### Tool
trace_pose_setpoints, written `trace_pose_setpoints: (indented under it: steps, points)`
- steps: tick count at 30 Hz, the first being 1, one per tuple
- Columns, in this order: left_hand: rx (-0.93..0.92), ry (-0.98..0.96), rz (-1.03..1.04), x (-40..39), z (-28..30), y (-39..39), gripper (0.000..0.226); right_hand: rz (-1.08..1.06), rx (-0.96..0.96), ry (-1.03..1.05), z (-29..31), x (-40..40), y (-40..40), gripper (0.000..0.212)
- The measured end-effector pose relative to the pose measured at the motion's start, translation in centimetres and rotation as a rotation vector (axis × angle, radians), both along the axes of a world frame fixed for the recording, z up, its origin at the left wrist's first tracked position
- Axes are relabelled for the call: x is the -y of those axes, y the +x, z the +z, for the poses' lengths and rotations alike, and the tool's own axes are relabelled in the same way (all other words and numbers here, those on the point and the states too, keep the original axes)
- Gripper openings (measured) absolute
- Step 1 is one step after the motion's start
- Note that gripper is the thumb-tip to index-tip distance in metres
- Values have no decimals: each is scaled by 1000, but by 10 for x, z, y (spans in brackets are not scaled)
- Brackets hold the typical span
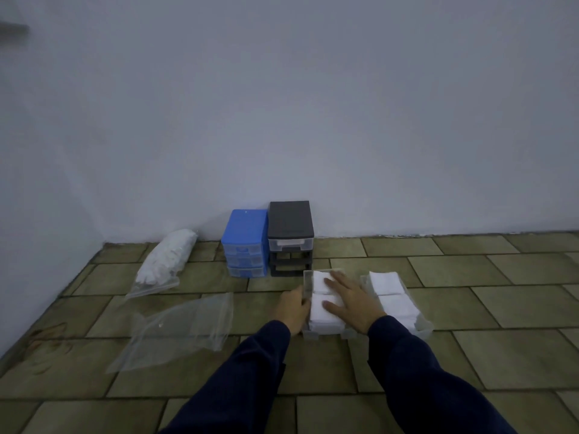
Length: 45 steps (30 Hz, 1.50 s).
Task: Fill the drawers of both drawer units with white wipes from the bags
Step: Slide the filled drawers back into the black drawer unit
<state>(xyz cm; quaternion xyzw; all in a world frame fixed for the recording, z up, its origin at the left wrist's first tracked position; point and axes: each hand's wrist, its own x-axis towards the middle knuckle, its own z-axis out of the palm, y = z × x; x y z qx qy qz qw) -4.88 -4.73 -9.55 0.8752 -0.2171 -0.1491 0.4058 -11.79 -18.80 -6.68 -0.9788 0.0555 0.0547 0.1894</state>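
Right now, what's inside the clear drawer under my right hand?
The clear drawer holds stacks of white wipes, filled to about its rim. The right hand lies flat on them and hides part of the stacks; the left hand grips the drawer's left wall. Anything beneath the wipes is hidden.

We're looking at a plain wall (282,104), pale bluish-grey, filling most of the view and meeting a side wall (37,183) in the left corner. Floor (470,277) is olive-tan tiles laid brick-style with dark grout. Light's pretty dim and flat.
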Motion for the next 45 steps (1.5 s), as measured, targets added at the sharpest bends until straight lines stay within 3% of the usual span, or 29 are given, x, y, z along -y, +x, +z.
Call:
trace_pose_setpoints:
  steps: [7,21,28,38,45]
  points:
    - [120,1,72,-38,14,26,21,158,-25,-113,10,-31,17,81]
    - [53,-34,49,-49,16,42,39,148,-66,-215,6,-38,45,78]
    - [140,69,118,-38,23,45,21,163,-65,-272,10,-40,51,74]
    - [235,324,198,-27,24,51,25,197,-23,-319,15,-48,65,62]
    - [271,386,178,-26,25,54,24,216,34,-415,17,-51,68,62]
